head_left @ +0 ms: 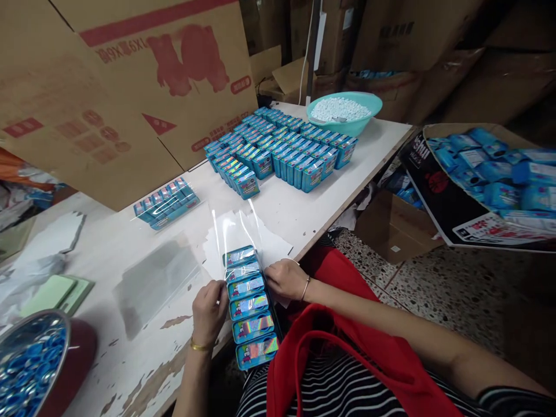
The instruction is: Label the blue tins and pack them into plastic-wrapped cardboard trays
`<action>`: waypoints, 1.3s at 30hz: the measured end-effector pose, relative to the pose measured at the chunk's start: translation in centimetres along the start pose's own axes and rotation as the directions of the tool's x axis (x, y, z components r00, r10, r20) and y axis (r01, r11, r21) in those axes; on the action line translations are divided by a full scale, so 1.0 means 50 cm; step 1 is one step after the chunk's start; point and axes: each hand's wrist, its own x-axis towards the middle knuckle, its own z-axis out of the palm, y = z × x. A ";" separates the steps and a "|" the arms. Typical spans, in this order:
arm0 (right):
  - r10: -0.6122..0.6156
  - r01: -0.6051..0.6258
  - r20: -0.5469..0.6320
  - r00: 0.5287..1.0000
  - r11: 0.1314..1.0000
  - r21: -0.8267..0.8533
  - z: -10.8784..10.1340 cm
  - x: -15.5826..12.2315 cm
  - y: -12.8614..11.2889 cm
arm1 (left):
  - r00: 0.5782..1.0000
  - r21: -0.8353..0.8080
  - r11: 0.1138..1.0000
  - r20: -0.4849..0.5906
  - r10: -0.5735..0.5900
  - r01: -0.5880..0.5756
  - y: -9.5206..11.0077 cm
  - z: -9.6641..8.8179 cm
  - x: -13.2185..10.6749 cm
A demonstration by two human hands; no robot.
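The left hand (208, 313) and right hand (284, 279) are flanking a row of tins (248, 306), which is running between their fingers. The left fingers are pinching narrowly at the edge of a clear bag (232, 229); the right fingers are curling in beside the row, but whether they are gripping anything, I cannot tell. More tins (282, 145) are standing beyond the fingers, and a bowl (368, 116) is sitting past those.

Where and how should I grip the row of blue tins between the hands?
Probably by both long sides, left hand from the left, right hand from the right: the row of blue tins is long and narrow, clear film extending beyond its far end.
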 end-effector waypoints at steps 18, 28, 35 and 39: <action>-0.072 0.046 -0.346 0.936 0.995 -0.084 -0.005 -0.024 -0.032 | 0.994 -0.045 0.995 -0.052 -0.096 0.094 0.051 -0.008 -0.068; 0.011 -0.027 -0.182 0.983 0.996 -0.089 0.011 -0.030 -0.023 | 0.986 -0.112 0.984 -0.073 -0.149 0.141 0.059 -0.004 -0.047; 0.195 -0.223 -0.275 0.941 0.972 -0.073 -0.038 0.022 0.018 | 0.968 -0.073 0.981 -0.168 -0.188 0.178 0.043 0.042 0.023; 0.204 -0.234 -0.255 0.945 0.968 -0.092 -0.035 0.031 0.036 | 0.977 -0.042 0.991 -0.166 -0.131 0.126 0.034 0.050 0.022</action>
